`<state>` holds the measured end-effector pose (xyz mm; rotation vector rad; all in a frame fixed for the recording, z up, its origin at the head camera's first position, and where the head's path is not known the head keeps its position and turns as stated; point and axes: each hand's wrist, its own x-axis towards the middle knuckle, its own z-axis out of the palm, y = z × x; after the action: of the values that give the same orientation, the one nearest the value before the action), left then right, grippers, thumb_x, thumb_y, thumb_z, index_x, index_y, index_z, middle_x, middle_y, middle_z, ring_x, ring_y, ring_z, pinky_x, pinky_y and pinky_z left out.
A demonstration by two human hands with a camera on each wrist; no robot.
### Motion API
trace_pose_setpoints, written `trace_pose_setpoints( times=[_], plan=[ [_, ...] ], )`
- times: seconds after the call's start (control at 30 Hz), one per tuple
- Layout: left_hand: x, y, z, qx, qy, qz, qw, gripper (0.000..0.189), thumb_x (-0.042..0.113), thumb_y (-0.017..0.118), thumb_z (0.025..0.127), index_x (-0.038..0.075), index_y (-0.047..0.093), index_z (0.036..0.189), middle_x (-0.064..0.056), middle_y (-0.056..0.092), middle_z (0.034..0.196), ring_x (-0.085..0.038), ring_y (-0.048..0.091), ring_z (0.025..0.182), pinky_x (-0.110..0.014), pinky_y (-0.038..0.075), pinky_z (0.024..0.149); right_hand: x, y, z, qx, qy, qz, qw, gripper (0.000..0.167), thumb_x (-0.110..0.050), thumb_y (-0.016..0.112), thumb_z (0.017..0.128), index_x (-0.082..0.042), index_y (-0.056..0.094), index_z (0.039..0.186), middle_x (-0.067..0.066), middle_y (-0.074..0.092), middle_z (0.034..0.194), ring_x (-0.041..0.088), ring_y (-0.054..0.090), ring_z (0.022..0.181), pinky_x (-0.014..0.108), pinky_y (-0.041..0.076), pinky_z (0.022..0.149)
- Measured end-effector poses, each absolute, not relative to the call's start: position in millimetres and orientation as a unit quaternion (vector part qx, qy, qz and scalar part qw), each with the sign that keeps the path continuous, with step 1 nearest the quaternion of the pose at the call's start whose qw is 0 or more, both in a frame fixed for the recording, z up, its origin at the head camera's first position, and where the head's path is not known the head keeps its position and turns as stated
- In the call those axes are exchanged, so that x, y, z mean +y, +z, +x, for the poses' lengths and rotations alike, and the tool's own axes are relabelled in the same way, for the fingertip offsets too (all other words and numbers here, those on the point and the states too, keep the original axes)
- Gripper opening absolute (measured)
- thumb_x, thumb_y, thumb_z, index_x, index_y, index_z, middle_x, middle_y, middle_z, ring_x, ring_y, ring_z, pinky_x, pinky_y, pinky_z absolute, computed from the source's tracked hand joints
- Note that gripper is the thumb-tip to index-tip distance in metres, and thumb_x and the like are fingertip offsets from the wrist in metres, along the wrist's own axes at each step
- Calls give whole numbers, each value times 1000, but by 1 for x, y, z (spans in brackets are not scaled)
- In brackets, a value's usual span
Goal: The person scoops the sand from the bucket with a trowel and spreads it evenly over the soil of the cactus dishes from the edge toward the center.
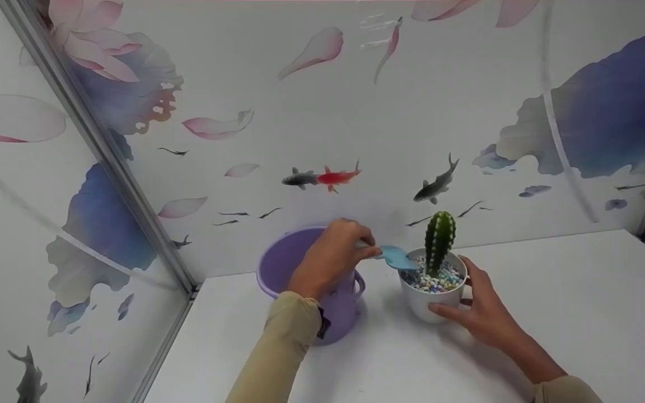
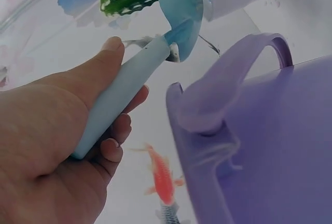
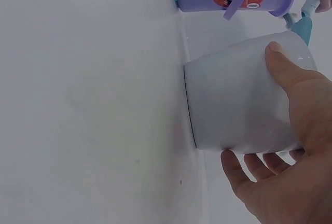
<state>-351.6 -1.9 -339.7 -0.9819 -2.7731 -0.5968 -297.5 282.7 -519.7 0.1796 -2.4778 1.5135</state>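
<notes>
My left hand [image 1: 336, 252] grips the pale blue handle of a small toy shovel [image 2: 122, 92]. Its teal blade [image 1: 398, 257] reaches over the rim of a white flowerpot [image 1: 431, 305], touching or just above the colourful pebbles [image 1: 440, 280] inside. A green cactus [image 1: 440, 240] with white spots stands upright among those pebbles. Curved around the pot's right side, my right hand [image 1: 485, 308] holds it with the thumb in front and the fingers on the far side. Below my left forearm is a purple bucket [image 1: 269, 268], partly covered by that arm; its contents are hidden.
The pot and bucket stand on a white table [image 1: 569, 302]. Behind them rises a white wall panel [image 1: 384, 123] printed with fish, petals and lotus leaves. A metal frame post [image 1: 104, 151] borders the left side. The bucket's handle [image 2: 228, 79] sticks out toward the pot.
</notes>
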Motion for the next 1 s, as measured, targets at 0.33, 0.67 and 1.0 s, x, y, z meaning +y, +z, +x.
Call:
trace_pose_setpoints(
  times=[0.33,0.67,1.0],
  plan=[
    [7,-338,-351,-922,-107,-343,142,16,23,85,94,14,86,107,2,78,100,-13,60,96,-25,57,90,282,-520,-298,-842,522,66,118,121,-47,91,87,-17,12,174,21,26,170,48,33,155,72,52,106],
    [-1,-341,-349,-886,-93,-382,245,13,17,85,94,12,85,106,-1,78,98,-18,62,93,-26,57,87,283,-521,-298,-837,525,79,129,116,-43,91,89,-17,16,173,21,28,168,47,35,154,72,53,105],
    [-33,-349,-343,-884,-188,-342,257,12,18,81,99,13,83,110,0,75,105,-17,62,104,-27,59,93,283,-521,-298,-842,521,71,121,118,-46,90,89,-16,13,174,22,26,170,49,34,155,71,52,106]
  ],
)
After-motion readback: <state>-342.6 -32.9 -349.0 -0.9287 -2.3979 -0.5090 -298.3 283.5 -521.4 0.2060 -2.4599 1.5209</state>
